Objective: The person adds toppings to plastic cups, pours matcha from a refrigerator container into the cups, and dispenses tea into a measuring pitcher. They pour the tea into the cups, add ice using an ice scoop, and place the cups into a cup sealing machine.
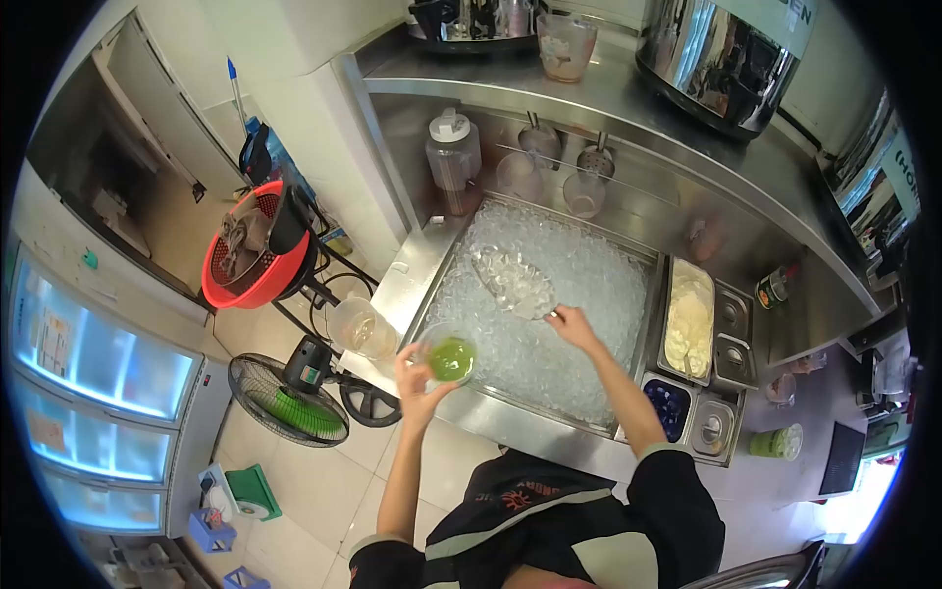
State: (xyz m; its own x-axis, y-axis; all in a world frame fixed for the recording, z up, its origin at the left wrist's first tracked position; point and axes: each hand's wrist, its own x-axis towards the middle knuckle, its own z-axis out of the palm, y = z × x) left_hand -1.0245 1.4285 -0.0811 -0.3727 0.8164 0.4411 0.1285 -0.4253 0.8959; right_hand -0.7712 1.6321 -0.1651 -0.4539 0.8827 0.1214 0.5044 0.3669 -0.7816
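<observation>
My left hand (pixel 420 378) is wrapped round a clear cup of green liquid (pixel 452 359), held over the front left edge of the steel ice bin (pixel 520 410). In my right hand (pixel 571 326) is the handle of a scoop (pixel 512 283) heaped with ice. The scoop is above the bed of ice (pixel 579 363), up and to the right of the cup, and apart from it. A clear plastic pitcher (pixel 361 329) stands on the steel ledge just left of the cup.
Right of the ice lie a tray of pale cream food (pixel 690 319), a dark blue container (pixel 667 408) and lidded pans (pixel 712 427). A lidded jar (pixel 453 162) stands behind. At the left are a red basket (pixel 257 280) and a fan (pixel 287 400). Another green drink (pixel 777 443) stands far right.
</observation>
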